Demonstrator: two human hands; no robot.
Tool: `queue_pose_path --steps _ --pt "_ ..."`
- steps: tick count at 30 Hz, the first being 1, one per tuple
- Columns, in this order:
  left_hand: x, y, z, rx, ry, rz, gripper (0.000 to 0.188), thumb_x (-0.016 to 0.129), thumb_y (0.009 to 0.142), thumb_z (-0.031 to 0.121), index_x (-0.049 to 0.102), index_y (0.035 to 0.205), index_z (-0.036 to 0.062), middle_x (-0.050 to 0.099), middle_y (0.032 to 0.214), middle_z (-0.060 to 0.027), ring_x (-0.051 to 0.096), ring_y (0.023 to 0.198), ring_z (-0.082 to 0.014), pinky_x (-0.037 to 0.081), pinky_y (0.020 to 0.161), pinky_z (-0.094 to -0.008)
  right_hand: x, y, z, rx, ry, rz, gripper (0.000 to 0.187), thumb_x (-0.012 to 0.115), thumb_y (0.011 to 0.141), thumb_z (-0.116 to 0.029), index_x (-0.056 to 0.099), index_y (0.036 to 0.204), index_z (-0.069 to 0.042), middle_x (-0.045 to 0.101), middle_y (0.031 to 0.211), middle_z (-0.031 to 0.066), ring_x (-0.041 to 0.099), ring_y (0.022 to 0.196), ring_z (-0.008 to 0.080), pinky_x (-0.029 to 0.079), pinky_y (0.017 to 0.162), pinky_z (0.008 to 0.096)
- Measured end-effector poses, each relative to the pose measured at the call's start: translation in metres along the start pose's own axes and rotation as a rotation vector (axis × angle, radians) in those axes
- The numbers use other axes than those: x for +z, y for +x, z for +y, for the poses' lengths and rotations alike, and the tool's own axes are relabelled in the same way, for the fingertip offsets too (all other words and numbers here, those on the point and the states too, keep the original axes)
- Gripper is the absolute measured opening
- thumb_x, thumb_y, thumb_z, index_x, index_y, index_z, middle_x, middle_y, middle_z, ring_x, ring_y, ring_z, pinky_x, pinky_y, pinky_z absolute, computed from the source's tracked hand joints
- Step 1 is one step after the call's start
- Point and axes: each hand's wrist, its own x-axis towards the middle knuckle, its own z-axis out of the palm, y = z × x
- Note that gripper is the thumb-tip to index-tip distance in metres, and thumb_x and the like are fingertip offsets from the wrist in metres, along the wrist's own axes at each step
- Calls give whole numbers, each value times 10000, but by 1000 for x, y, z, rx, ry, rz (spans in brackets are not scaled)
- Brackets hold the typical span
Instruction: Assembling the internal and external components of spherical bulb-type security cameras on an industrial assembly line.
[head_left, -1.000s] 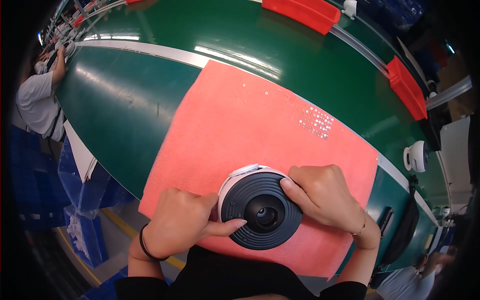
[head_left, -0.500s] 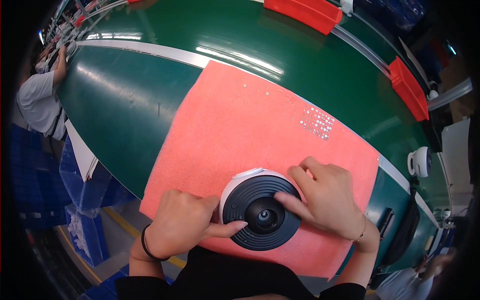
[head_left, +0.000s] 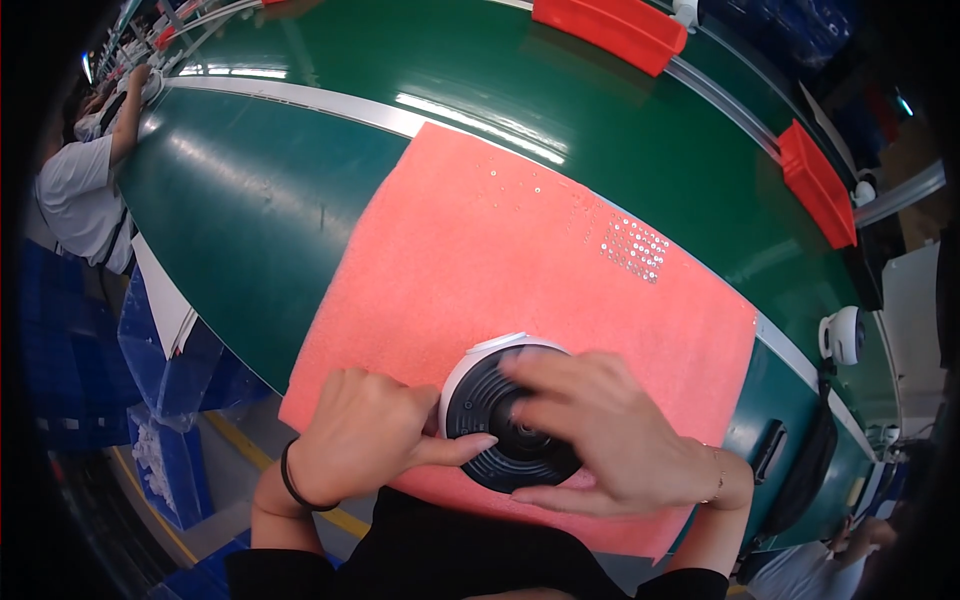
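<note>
Green bench (head_left: pixel 270 170), pink foam sheet (head_left: pixel 430 270) spread on top. Round black-faced device (head_left: pixel 480 405) sat between left hand (head_left: pixel 365 430) and right hand (head_left: pixel 615 440), over the sheet's near part. Left gripped its left side; right — loosely open, blurred — reached across, hiding more of it than half a second before.

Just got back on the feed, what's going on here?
A person's left hand grips the edge of a round black-and-white device over a pink mat, thumb on its ridged face. The right hand is spread over that face, its fingers too blurred to tell whether they touch. Small shiny pieces lie near the mat's far edge.
</note>
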Motion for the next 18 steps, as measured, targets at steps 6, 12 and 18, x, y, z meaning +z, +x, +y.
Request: queue_pose_path --steps 6,12,18 --pt "23 12 -17 -51 -538 -273 505 686 712 397 607 998 -12 647 756 -140 643 697 -232 493 622 -307 23 -16 35 729 851 9 596 642 814 -289 351 1258 -17 450 1216 167 451 1145 234 343 975 351" --pt "39 6 -7 -15 -1086 -52 815 742 694 309 348 1306 -58 584 1074 -194 599 1002 -242 522 779 -320 10 -17 17 611 885 98 636 663 797 -203 277 1274 -33 432 1216 154 411 1178 220 318 996 360" --pt "16 19 11 247 -640 275 905 794 601 240 337 1321 -63 591 1043 -205 626 953 -253 537 774 -334 9 -2 29 291 307 434 773 851 561 -360 382 1054 5 578 976 211 612 947 302 494 797 383"
